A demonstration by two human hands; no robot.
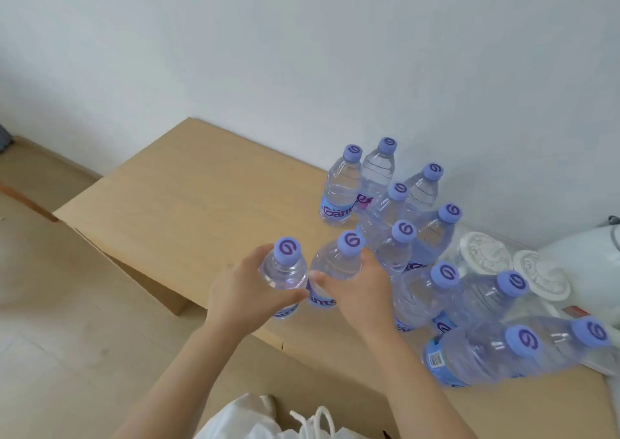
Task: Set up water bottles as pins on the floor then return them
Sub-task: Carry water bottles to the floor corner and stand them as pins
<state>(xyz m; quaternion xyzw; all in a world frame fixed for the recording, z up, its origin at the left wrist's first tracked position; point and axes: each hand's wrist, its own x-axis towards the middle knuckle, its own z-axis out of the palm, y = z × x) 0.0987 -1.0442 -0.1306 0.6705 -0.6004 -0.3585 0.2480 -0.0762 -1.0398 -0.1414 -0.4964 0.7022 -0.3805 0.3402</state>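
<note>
Each hand [241, 287] [359, 287] holds a bottle [285, 271] [332, 264] near the box edge [161, 291].

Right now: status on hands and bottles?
Left hand grips one bottle; right hand grips its neighbour. Both over the cardboard box. Bottle cluster crowds the right hand's far side.

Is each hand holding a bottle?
Yes: the left hand grips one capped water bottle, the right hand another.
</note>
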